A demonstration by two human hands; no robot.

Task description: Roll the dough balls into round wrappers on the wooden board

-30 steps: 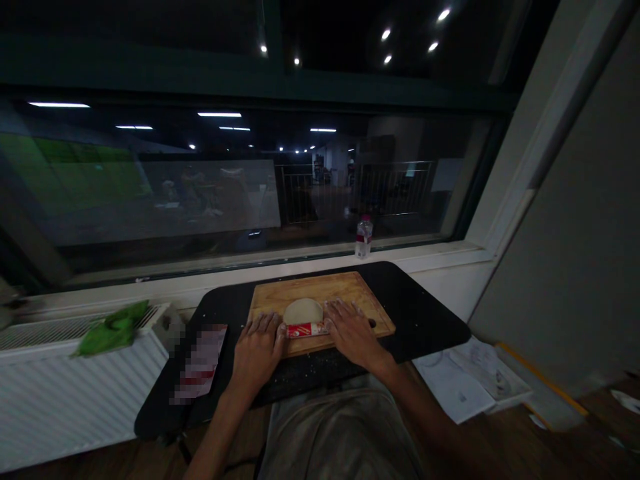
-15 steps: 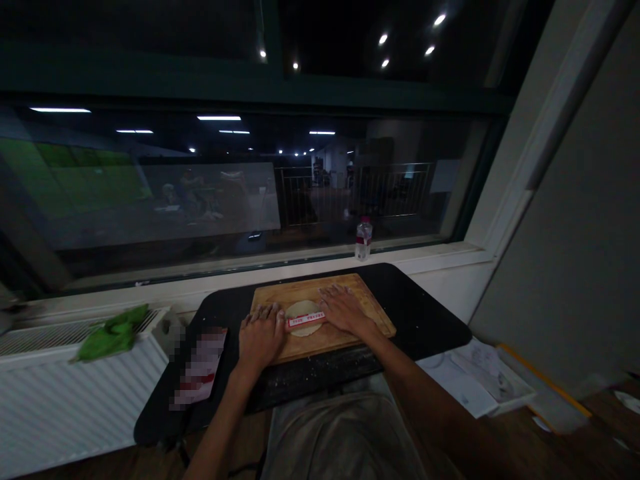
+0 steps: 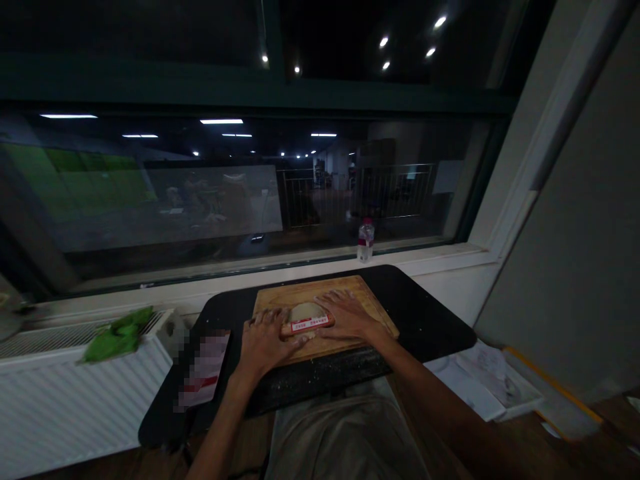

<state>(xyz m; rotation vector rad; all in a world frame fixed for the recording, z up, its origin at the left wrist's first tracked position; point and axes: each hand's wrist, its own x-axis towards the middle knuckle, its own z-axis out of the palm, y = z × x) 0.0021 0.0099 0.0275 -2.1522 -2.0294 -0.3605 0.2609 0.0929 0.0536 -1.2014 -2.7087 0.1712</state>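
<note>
A wooden rolling pin (image 3: 309,324) with a red-and-white label lies across a round piece of flattened dough (image 3: 307,311). Both are on a wooden cutting board (image 3: 280,291). My left hand (image 3: 265,339) is over the pin's left end, thumb stretched along the near side and fingers on the far side. Over the right end rests my right hand (image 3: 347,315), its fingers spread forward. Whitish flour shows on the fingers of both hands. The pin's ends are hidden under my palms, and most of the dough in view lies beyond the pin.
The board sits on a black table (image 3: 420,313) with crumbs near its front edge. A pink packet (image 3: 207,370), partly pixelated, lies at the left. A plastic bottle (image 3: 365,241) stands on the windowsill. The green cloth (image 3: 120,333) hangs over a radiator (image 3: 85,400). Papers (image 3: 485,380) are at the right.
The rolling pin has come nearer to me over the dough, with both hands on it. More dough shows on its far side. My left thumb now reaches out along the near side.
</note>
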